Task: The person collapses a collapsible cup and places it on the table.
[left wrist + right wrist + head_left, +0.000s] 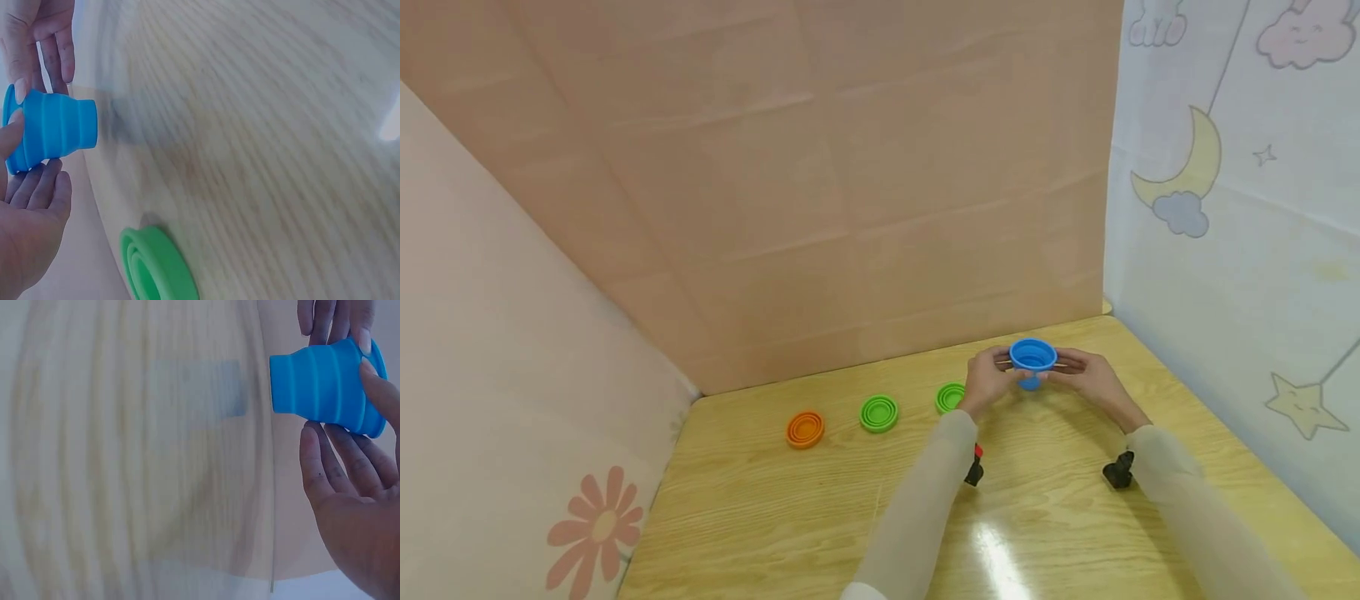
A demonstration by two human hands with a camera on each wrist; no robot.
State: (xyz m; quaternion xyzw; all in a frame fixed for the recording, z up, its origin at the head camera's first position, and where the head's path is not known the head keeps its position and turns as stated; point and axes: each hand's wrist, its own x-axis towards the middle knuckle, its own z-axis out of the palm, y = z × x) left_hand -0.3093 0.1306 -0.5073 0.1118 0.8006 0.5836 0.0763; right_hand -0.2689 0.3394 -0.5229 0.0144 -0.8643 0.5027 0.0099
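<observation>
A blue collapsible cup [1033, 356], pulled out to its stepped full height, is held between both hands toward the right of the table. My left hand [987, 381] grips its rim from the left, thumb on the near side and fingers around the outside. From the other side my right hand [1093, 383] grips the same rim, its thumb close to the left one. The wrist views show the cup's ringed wall [55, 128] and narrow base [282, 384], the base just above the tabletop. One flattened green cup [950, 397] lies beside the left hand, partly hidden by it.
Another flattened green cup [878, 413] and a flattened orange cup [806, 429] lie to the left in a row on the wooden table [760, 517]. A tan cloth wall [850, 208] stands behind, with printed cloth [1240, 275] along the right side.
</observation>
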